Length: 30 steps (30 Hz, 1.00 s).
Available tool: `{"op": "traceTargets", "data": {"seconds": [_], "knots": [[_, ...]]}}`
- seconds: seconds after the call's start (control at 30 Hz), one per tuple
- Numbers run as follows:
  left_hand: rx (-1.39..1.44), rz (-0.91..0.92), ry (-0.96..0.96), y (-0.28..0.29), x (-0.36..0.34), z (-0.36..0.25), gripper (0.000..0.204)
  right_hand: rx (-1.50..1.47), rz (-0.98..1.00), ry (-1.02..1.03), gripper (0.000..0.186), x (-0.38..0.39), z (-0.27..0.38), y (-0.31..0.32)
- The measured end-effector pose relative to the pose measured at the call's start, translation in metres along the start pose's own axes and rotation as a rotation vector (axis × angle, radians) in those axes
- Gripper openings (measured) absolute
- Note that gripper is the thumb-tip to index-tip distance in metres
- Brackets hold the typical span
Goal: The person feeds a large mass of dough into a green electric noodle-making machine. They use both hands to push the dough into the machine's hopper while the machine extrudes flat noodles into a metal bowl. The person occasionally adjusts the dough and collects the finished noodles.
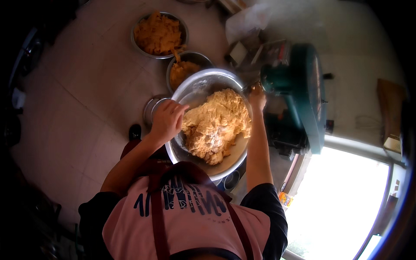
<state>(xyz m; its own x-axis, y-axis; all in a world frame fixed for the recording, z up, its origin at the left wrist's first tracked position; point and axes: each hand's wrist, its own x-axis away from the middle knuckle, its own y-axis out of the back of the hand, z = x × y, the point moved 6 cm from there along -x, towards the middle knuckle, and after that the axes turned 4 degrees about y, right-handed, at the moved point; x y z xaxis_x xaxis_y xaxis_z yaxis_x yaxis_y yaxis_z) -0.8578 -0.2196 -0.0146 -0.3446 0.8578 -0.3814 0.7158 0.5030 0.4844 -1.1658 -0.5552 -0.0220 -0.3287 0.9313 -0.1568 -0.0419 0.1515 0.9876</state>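
Observation:
A large steel bowl (pixel 177 151) in front of me holds a lumpy mass of pale orange dough (pixel 216 121) with white powder on it. My left hand (pixel 168 116) is over the bowl's left rim, fingers loosely bent and apart, their tips reaching over the inside; whether they touch the dough is unclear. Just outside the bowl's upper right rim, my right hand (pixel 258 96) is closed beside the metal neck of a green machine (pixel 303 99); what exactly its fingers hold is hidden.
Two steel bowls of orange pieces (pixel 158 34) (pixel 182 71) stand beyond on the tiled floor (pixel 73 112). A metal container (pixel 151 108) sits left of the big bowl. A white sack and boxes (pixel 238 52) are behind. A bright doorway (pixel 333 203) opens at lower right.

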Motion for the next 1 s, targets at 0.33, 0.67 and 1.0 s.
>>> {"op": "traceTargets", "data": {"seconds": [0.33, 0.67, 1.0], "knots": [[0.228, 0.405, 0.022, -0.083, 0.012, 0.000, 0.010, 0.237, 0.161, -0.272, 0.045, 0.025, -0.002, 0.010], [0.191, 0.514, -0.042, -0.101, 0.024, 0.005, 0.010, 0.534, 0.313, 0.055, 0.035, 0.006, 0.024, 0.035], [0.308, 0.552, -0.039, -0.090, 0.023, 0.000, 0.006, 0.422, 0.250, -0.142, 0.037, -0.005, 0.022, 0.014]]}}
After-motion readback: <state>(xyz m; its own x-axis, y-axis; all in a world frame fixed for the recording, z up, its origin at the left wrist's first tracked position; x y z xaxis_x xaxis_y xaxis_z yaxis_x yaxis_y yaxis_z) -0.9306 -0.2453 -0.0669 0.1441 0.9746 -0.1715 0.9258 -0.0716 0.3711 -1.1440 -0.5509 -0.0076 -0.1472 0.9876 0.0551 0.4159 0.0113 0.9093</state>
